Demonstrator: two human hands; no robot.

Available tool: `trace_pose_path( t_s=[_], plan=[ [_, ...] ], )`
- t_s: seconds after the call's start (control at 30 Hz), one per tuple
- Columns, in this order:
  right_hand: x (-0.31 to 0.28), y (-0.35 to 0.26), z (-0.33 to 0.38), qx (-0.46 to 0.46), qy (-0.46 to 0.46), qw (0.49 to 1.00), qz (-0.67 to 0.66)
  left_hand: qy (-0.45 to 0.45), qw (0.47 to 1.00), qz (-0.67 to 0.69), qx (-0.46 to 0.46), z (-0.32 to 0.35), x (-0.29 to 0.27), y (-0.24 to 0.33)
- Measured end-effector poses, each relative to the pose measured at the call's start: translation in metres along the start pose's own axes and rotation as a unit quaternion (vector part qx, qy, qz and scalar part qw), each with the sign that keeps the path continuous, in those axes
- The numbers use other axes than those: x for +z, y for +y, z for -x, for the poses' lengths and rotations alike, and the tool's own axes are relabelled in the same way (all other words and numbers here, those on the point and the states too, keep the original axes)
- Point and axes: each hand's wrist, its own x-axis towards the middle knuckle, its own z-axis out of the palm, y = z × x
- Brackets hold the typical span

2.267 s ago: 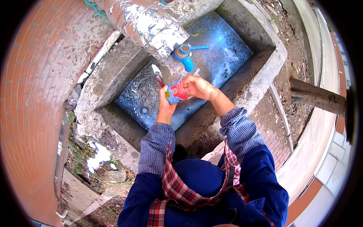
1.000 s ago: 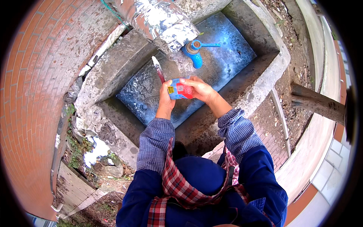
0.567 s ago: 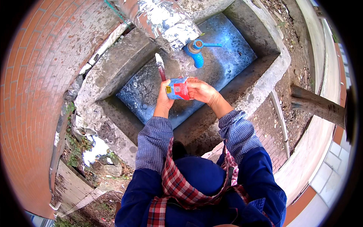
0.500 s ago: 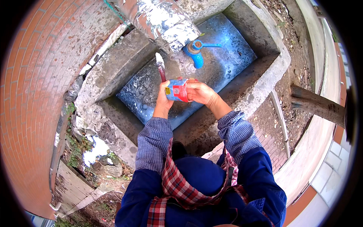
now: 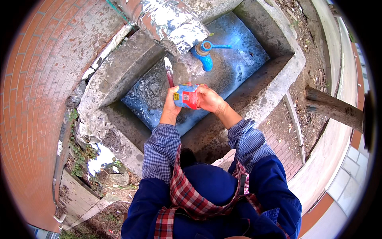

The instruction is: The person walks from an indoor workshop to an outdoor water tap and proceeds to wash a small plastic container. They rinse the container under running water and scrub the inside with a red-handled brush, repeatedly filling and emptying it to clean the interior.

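Over the sink, both hands meet around a small blue-and-red can-shaped container (image 5: 185, 96) with a printed label. My left hand (image 5: 170, 106) is closed on its left end. A paintbrush (image 5: 169, 73) with a dark red handle and white-coated bristles sticks up from the same hand, bristles pointing away from me. My right hand (image 5: 212, 99) wraps the container's right end, fingers curled around the far side. Which way the container opens cannot be made out. Beyond my hands a blue tap (image 5: 206, 59) points down into the concrete sink (image 5: 274, 85).
A foil-wrapped pipe (image 5: 175, 28) stands behind the tap. To the left rises a brick-patterned wall (image 5: 32, 119). At the right a wooden post (image 5: 334, 106) juts in, and a thin plank (image 5: 293, 119) lies beside the sink. White foil-like scraps (image 5: 101, 159) lie at the lower left.
The view has shifted slightly. Both hands keep nearly the same hold on the container, which is tilted a little differently; the brush stays in my left hand.
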Motion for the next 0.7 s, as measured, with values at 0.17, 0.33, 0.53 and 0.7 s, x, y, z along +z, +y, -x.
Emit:
trace_pose_path(
  t_s=[0.17,0.33,0.53,0.7],
  plan=[
    [-0.002,0.004,-0.004,-0.02,0.011,1.0,0.0,0.02,1.0,-0.001,0.005,-0.001,0.0,-0.003],
    [0.001,-0.002,-0.004,-0.024,-0.038,0.999,-0.012,0.037,0.999,0.028,0.01,-0.004,-0.006,-0.005],
    [0.023,-0.01,0.005,-0.001,0.071,0.996,-0.044,0.012,0.999,0.019,-0.024,0.003,0.004,-0.001],
    [0.01,-0.002,-0.005,0.011,0.078,0.992,-0.094,-0.004,1.0,-0.003,-0.015,0.002,0.005,-0.002]
  ],
)
